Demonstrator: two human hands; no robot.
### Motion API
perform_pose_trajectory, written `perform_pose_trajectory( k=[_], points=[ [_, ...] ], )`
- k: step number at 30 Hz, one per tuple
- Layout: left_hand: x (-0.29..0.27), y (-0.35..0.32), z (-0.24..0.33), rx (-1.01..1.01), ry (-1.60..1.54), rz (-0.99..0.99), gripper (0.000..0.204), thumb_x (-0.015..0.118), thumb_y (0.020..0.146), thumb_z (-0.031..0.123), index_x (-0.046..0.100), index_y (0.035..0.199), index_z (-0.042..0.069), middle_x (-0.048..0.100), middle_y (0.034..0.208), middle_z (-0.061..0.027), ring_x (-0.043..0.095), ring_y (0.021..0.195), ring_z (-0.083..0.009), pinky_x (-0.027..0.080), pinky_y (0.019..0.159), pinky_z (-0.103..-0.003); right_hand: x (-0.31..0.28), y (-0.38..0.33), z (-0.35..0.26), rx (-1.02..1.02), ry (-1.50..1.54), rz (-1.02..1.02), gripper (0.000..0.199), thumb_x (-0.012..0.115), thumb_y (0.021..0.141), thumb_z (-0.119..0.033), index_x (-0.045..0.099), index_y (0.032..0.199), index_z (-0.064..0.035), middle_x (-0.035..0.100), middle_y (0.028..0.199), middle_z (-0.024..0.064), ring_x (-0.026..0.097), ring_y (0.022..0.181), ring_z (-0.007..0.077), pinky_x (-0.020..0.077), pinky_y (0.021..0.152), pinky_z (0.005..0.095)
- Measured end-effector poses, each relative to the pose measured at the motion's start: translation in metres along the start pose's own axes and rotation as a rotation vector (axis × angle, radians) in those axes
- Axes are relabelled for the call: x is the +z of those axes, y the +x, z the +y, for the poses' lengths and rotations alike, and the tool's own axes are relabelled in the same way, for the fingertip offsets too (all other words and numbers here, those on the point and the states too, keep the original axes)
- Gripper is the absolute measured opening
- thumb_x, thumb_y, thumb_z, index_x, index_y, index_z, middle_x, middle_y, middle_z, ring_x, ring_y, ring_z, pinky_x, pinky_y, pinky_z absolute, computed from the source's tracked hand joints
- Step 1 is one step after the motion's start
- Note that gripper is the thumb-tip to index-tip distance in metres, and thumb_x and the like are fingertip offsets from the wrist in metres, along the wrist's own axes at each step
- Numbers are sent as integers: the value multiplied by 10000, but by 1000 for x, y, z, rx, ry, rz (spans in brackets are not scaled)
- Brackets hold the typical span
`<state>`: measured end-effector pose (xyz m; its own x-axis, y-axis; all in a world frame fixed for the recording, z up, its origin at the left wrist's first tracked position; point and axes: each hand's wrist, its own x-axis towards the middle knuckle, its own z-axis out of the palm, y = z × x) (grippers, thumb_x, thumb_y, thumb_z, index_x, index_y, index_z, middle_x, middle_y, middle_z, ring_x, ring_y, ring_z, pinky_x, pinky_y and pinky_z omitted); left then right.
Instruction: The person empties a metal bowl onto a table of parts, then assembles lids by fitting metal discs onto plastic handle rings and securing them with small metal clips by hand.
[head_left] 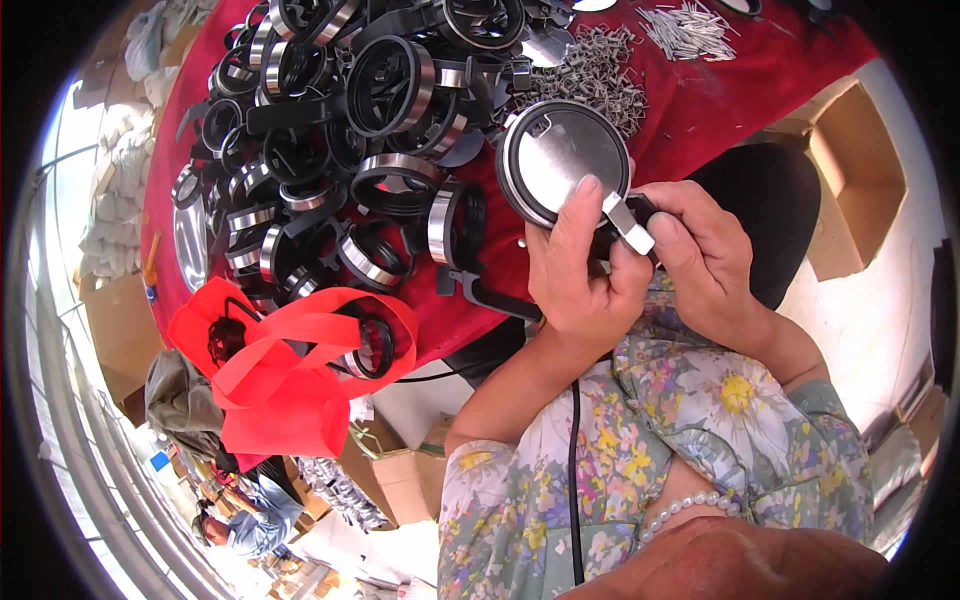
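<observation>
My left hand [585, 275] is closed around a round steel lid [562, 160] with a black ring at its rim, the thumb lying on the flat metal face. A bright metal tab [628, 224] sticks out from the lid's edge toward my right hand [700, 245]. The fingers of that hand are closed at a small black part beside the tab, which they partly hide. Left of the lid, a steel-banded black ring [440, 225] stands on edge, with a black handle [495, 297] below it.
Many black-and-steel rings [385, 88] with handles are heaped across the red cloth [700, 110]. Small metal clips [600, 75] and thin pins [688, 32] lie beyond the lid. A red fabric bag [285, 390] hangs at the table's left edge; an open carton [860, 185] is at right.
</observation>
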<state>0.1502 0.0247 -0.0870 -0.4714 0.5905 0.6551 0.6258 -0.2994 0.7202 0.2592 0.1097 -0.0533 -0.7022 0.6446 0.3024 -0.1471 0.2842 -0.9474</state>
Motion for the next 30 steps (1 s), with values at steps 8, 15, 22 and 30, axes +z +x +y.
perform_pose_trajectory(
  k=[8,15,22,30],
  points=[
    [10,-10,1,-129,-148,60,575,475,904,-8,245,1426,-82,482,1278,-378,604,1109,-472,538,936,-486,-5,-8,-2,65,131,3,206,516,998,-73,605,1152,30,664,971,64,620,858,86,505,722,247],
    [11,-16,2,-13,-12,71,563,539,928,89,294,1407,-75,464,1298,-358,593,1101,-472,529,929,-502,-1,-14,5,-152,67,39,362,660,881,-77,557,1205,46,644,1021,150,662,895,197,525,757,294],
    [18,-2,9,123,-64,95,736,605,865,50,198,1463,-86,426,1372,-309,530,1202,-414,440,1016,-481,-1,-10,5,-240,-163,99,418,746,780,-54,542,1125,64,618,943,167,640,768,283,515,679,341],
    [-8,20,45,-768,-854,115,477,501,1018,170,324,1414,-28,530,1315,-250,568,1207,-338,470,1031,-452,-8,-2,-3,-283,-352,51,433,743,771,-14,544,1151,45,605,945,187,622,791,321,503,686,351]
  ],
)
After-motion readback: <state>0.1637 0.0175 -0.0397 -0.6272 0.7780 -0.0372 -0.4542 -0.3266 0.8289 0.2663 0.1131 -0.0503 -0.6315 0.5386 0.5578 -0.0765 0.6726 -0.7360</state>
